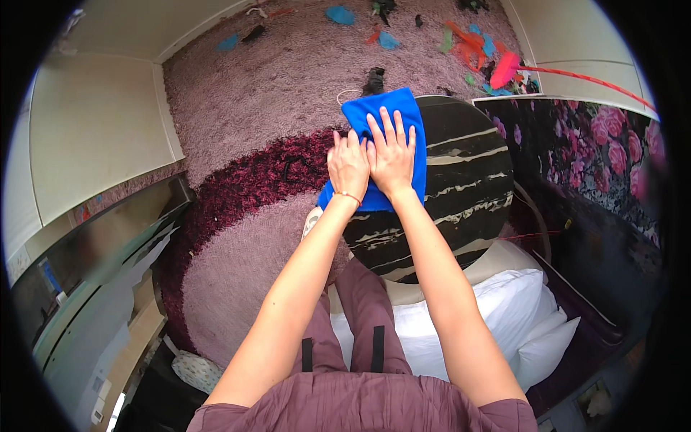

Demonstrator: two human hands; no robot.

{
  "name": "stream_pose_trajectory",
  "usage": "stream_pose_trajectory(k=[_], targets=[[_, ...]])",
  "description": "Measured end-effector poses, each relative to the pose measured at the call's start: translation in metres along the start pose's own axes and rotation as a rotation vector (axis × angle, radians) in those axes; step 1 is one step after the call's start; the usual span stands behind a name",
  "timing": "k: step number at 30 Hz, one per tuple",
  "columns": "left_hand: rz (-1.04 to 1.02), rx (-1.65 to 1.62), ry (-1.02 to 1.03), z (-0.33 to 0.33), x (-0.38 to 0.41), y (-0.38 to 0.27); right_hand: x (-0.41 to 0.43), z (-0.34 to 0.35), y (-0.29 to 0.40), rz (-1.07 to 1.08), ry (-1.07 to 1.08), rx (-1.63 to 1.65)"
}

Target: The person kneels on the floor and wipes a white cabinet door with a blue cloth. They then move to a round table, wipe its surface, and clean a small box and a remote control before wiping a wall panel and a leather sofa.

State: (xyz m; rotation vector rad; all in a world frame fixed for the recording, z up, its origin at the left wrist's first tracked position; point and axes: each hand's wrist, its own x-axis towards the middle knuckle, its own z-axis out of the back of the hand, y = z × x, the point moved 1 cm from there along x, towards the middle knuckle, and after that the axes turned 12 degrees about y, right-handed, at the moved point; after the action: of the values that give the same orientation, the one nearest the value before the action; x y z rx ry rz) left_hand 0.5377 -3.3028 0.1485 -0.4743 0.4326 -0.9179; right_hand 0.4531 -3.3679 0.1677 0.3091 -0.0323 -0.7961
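A bright blue cloth (404, 105) lies over the left part of a round tabletop (467, 178) with a black and cream marble pattern. My right hand (391, 156) rests flat on the cloth, palm down and fingers spread. Close beside it, my left hand (348, 167) lies at the cloth's left edge with its fingers bent. Whether those fingers pinch the fabric is hidden. A thin bracelet (348, 197) circles my left wrist. One corner of the cloth hangs below my left hand, near a pale shoe (312, 221).
White pillows (507, 308) lie right of my legs. Scraps of coloured material (340, 15) litter the mauve rug (259, 81). A pink broom (506, 70) with a red striped handle stands at the upper right. A rose-patterned panel (604, 140) borders the right, a glass-topped unit (108, 286) the left.
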Motion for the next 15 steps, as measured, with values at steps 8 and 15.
stream_pose_trajectory(k=[8,15], targets=[[-0.203,0.312,0.113,-0.052,0.06,-0.105,0.002,0.024,-0.133,-0.259,-0.142,-0.036],[-0.505,0.331,0.341,-0.107,0.014,-0.196,-0.101,0.053,-0.25,-0.48,-0.168,-0.065]])
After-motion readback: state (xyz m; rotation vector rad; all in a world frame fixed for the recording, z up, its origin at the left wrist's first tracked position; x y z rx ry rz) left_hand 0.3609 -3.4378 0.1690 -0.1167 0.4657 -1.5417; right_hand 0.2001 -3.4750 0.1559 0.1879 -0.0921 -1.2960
